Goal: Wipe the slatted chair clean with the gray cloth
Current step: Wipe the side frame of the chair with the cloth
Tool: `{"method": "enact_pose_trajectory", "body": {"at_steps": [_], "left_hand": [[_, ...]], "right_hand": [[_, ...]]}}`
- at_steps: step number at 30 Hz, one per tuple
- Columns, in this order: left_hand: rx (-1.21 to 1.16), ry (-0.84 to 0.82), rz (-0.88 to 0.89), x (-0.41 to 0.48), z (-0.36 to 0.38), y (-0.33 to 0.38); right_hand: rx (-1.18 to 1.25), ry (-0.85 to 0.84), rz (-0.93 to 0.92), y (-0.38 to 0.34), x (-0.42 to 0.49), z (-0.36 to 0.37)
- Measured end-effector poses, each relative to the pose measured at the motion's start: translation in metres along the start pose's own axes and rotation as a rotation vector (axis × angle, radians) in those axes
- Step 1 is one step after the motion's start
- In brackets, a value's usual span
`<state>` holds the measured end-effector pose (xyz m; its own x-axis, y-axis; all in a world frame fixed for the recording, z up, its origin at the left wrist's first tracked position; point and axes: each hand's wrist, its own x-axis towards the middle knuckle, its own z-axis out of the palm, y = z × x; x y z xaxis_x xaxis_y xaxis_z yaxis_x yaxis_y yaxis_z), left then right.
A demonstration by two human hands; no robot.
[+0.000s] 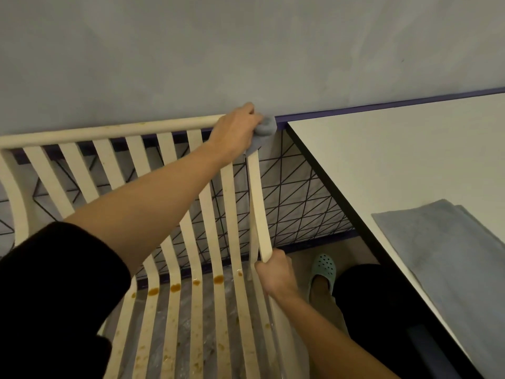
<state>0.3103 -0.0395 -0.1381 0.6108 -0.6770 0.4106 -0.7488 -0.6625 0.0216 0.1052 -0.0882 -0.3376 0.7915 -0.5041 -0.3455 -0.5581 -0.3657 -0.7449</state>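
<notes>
We find the left hand (235,129) at frame centre-top, fingers closed on the gray cloth (263,131), pressing it to the right end of the chair's (169,209) top rail. The right hand (276,272), lower centre, has its fingers wrapped round the outermost slat. Orange-brown stains (218,279) mark the slats where back meets seat — more spatter lies lower on the seat. A folded gray towel (448,242) rests on the white surface (396,149) at right.
</notes>
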Motion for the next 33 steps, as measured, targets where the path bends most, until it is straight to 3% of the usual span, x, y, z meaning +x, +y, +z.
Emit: {"method": "enact_pose_trajectory", "body": {"at_steps": [10, 22, 29, 33], "left_hand": [[-0.15, -0.068, -0.088, -0.087, 0.073, 0.031], [-0.324, -0.324, -0.091, -0.157, 0.101, 0.062], [-0.293, -0.396, 0.022, -0.138, 0.081, 0.062], [-0.205, -0.337, 0.037, -0.115, 0.075, 0.046]], "right_hand": [[-0.02, 0.016, 0.008, -0.003, -0.004, -0.001], [0.014, -0.004, -0.041, -0.009, -0.008, -0.005], [0.011, 0.0, -0.019, -0.006, -0.007, -0.005], [0.028, -0.008, 0.014, -0.006, -0.005, -0.004]]}}
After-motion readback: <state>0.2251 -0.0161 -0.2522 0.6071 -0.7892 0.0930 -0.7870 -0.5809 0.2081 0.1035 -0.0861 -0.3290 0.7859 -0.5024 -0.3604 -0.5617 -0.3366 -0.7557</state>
